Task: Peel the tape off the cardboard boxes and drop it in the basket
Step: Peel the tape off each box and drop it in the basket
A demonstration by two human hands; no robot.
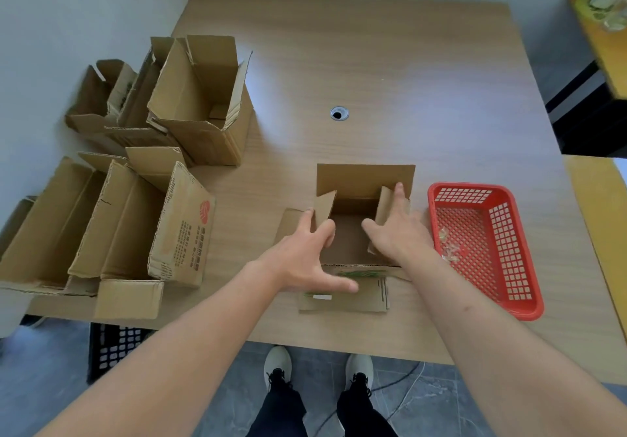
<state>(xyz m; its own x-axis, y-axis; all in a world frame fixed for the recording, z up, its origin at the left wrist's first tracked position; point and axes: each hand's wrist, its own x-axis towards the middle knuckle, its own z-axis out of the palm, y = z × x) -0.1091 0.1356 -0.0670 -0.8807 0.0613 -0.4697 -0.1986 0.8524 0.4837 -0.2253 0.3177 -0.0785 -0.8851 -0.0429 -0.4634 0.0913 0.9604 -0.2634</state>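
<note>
Fingers [400,196] of right hand [395,233] lie straight against the right side flap of the open cardboard box [364,179], thumb inside the box; pressing, not gripping. Left hand [305,253] is spread loose over the left flap and near flap, fingers [327,233] partly curled at the flap edge; can't tell if they actually pinch it.

Box: plain brown corrugated, rectangular, all four flaps up or out, centre-front on the bench [373,63]. Near flap lies flat toward the person, with green scribble marks and a small white label; text unreadable.

Basket [529,250]: red plastic, rectangular, lattice walls and floor, just right of the box. Crumpled clear tape [449,250] sits inside, at its left side.

Left side of bench: stack of opened corrugated boxes [200,104] at the back, more [112,219] at the front. One front box carries a red round logo and columns of printed characters, too small to read.

Bench top is wood-grain laminate with a round metal cable grommet [339,113].
</note>
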